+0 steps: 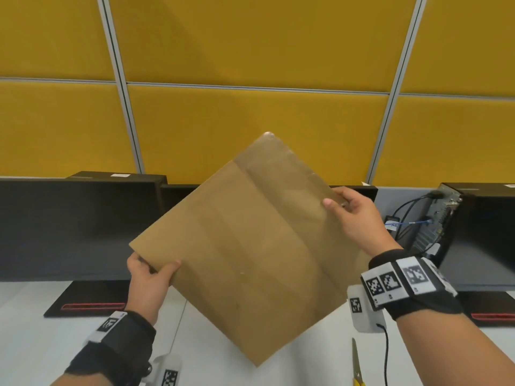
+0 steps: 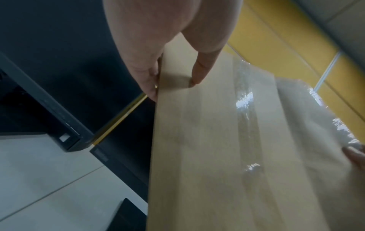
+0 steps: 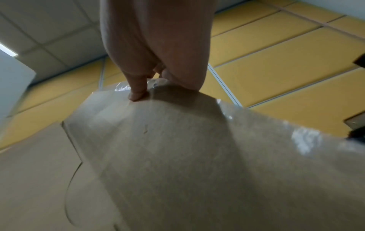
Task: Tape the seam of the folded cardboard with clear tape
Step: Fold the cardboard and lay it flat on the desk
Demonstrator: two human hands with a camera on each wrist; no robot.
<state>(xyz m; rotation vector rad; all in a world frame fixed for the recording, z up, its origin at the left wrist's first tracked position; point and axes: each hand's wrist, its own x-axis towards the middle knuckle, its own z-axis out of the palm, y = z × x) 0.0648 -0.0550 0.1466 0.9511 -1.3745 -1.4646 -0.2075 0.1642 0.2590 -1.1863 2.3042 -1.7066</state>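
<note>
You hold the folded cardboard [image 1: 245, 246] up off the white desk [image 1: 41, 344], turned like a diamond in front of the yellow wall panels [image 1: 250, 45], one corner pointing up and one down. Your left hand [image 1: 149, 285] pinches the left corner, thumb on the near face and fingers curled behind the edge; the left wrist view shows the thumb tip [image 2: 197, 75] pressed flat on the board. Your right hand [image 1: 355, 215] grips the right corner, thumb on the front and fingers wrapped behind, closed over a glossy strip of clear tape [image 1: 281, 168] that covers the upper right edge. In the right wrist view the tape [image 3: 302, 139] shines along that edge and folds over the corner under your fingers [image 3: 138, 87]. A second shiny band of tape runs across the face in the left wrist view, over a crease in the board.

Below the cardboard, near your right forearm, scissors [image 1: 356, 366] with yellow handles lie on the desk. Black monitors [image 1: 72, 227] stand at the back of the desk on both sides, and cables [image 1: 409, 215] hang beside the right one. Both wrists wear black straps with printed markers [image 1: 395, 280].
</note>
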